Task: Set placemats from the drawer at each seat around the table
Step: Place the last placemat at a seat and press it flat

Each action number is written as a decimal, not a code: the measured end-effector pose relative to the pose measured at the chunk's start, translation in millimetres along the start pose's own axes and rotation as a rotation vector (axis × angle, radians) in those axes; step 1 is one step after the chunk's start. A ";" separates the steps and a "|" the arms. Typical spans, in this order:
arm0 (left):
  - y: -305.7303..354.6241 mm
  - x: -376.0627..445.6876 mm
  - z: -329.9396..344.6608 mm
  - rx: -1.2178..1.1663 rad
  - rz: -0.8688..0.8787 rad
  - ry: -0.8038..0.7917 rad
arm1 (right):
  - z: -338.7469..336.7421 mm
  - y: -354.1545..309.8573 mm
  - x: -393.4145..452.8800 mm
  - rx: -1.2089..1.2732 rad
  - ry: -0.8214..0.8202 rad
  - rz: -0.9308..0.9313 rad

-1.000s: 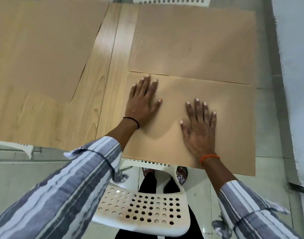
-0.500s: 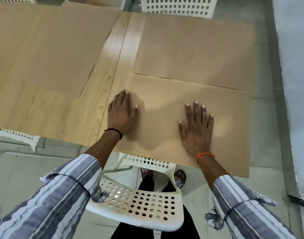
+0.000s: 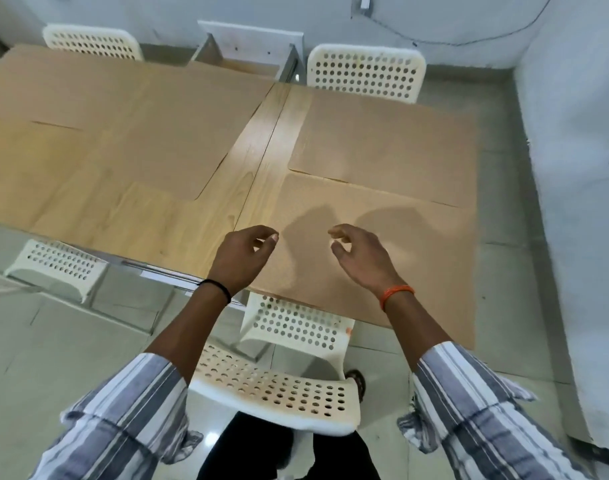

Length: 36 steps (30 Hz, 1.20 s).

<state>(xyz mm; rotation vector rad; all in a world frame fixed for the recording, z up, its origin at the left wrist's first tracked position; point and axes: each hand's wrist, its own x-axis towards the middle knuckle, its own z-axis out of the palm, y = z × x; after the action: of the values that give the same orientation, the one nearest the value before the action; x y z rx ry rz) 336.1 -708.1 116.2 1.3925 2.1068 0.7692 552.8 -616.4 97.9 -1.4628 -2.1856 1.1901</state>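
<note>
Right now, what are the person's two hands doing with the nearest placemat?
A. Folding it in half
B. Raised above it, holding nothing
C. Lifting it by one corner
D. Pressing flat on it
B: the left hand and right hand hang loosely curled above the nearest placemat, casting shadows on it.

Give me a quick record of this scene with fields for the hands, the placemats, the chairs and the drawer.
left hand: lifted above the near placemat's left edge, fingers loosely curled, holding nothing
right hand: lifted above the same placemat, fingers loosely curled, holding nothing
near placemat: flat at the near right seat, overhanging the table edge
far placemat: flat at the far right seat
other placemats: laid on the left half of the table
near chair: white, perforated, in front of the person
drawer: open beyond the table
</note>
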 end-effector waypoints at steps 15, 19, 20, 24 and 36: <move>-92.2 -3.2 -154.9 -0.164 0.194 -0.041 | 81.9 -167.0 -10.2 0.099 0.188 -0.118; -141.2 -10.8 -212.7 -0.137 0.217 -0.074 | 135.5 -224.5 -6.9 0.118 0.171 -0.105; -150.2 -11.1 -224.4 -0.133 0.220 -0.076 | 145.3 -236.3 -4.2 0.117 0.159 -0.104; -181.4 0.5 -266.3 -0.136 0.221 -0.059 | 177.6 -278.4 10.5 0.119 0.131 -0.069; -241.2 71.6 -296.7 -0.159 0.127 -0.087 | 224.1 -304.3 106.2 0.104 0.139 0.114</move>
<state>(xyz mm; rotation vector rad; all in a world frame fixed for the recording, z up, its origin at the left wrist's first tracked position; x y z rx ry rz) -45.5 -772.6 155.9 1.4562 1.8630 0.8881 170.7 -683.0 158.5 -1.5941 -1.9441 1.1803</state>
